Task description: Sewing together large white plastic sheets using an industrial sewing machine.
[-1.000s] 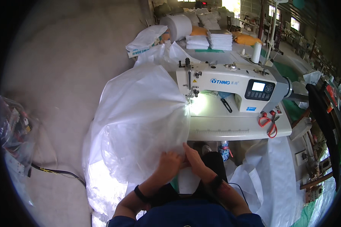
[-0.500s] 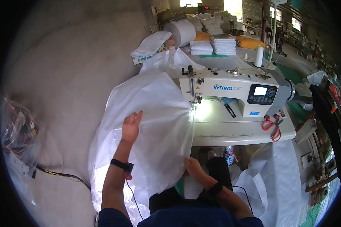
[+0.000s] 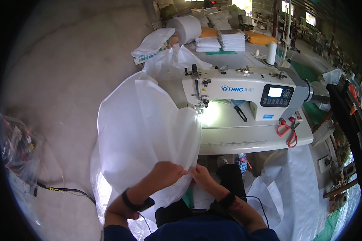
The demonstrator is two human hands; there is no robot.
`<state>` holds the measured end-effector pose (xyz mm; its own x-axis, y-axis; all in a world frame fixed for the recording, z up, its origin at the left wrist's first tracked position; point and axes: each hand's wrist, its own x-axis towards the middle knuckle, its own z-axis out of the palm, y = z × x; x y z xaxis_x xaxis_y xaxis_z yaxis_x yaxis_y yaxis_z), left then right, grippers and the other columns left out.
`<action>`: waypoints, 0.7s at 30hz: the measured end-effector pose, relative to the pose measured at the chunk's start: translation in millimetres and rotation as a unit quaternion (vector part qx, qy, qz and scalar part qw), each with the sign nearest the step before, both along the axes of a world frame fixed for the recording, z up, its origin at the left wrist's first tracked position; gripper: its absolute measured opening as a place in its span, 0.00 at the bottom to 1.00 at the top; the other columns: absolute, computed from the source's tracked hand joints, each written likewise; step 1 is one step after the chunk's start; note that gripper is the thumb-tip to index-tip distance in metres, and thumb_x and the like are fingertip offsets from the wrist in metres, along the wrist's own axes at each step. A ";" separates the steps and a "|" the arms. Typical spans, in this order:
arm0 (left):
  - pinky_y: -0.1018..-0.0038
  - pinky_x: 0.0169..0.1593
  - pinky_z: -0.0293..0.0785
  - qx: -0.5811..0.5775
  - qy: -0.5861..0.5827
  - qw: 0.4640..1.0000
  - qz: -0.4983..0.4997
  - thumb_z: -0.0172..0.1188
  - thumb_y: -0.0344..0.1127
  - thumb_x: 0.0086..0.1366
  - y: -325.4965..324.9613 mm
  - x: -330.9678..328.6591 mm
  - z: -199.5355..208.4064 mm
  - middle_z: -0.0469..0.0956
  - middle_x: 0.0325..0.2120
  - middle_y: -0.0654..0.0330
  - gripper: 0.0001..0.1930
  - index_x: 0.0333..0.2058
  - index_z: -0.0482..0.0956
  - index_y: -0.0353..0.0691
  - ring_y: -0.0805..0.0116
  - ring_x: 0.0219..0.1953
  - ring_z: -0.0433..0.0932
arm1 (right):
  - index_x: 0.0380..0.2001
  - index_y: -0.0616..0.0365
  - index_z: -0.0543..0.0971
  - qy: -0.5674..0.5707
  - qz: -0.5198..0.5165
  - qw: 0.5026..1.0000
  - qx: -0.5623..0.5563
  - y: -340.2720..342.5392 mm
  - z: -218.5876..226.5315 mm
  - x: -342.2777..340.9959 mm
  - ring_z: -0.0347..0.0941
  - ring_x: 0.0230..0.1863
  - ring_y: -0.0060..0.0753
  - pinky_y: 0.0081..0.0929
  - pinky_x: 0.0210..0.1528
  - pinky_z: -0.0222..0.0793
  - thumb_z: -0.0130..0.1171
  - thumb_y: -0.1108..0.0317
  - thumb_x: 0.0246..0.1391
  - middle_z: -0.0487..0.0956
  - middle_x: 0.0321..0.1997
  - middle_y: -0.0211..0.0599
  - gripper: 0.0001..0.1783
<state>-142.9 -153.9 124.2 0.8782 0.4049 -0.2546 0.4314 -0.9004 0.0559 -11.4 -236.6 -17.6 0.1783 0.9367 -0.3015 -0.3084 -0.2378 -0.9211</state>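
A large, slightly see-through white sheet point(image 3: 136, 128) hangs over the left end of the sewing machine point(image 3: 233, 88) and down toward my lap. Its right edge runs from under the lit needle area to my hands. My left hand point(image 3: 167, 173) is closed, with thumb and forefinger pinching the sheet near that edge. Just right of it, my right hand point(image 3: 202, 176) grips the same edge, its fingers closed. The two hands almost touch. A strap with a small dark box sits on my left wrist, another strap on my right.
Red-handled scissors point(image 3: 288, 131) and a black-handled small tool point(image 3: 240, 114) lie on the machine bed. Behind stand a thread cone point(image 3: 271, 53), a white roll point(image 3: 184, 29) and folded white stacks point(image 3: 231, 41). More white sheeting point(image 3: 299, 180) hangs at the right. A clear bag of parts point(image 3: 20, 148) lies left.
My left hand has come down and right from lying on the sheet to pinch its edge beside my right hand. The sheet's upper part has shifted and folded near the needle.
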 end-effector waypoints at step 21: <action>0.63 0.28 0.69 -0.006 -0.338 0.939 -0.065 0.53 0.32 0.55 38.7 55.2 -80.8 0.70 0.18 0.53 0.06 0.23 0.71 0.37 0.53 0.24 0.72 | 0.34 0.67 0.71 -0.193 -0.104 0.975 0.042 -20.0 26.5 -8.5 0.76 0.18 0.38 0.34 0.20 0.72 0.45 0.67 0.56 0.74 0.19 0.47 0.12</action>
<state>-87.7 -115.2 43.4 0.8824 0.2832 0.3759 0.1795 -0.9408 0.2875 -20.0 -256.6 8.8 0.4515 0.8868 -0.0984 0.0308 -0.1257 -0.9916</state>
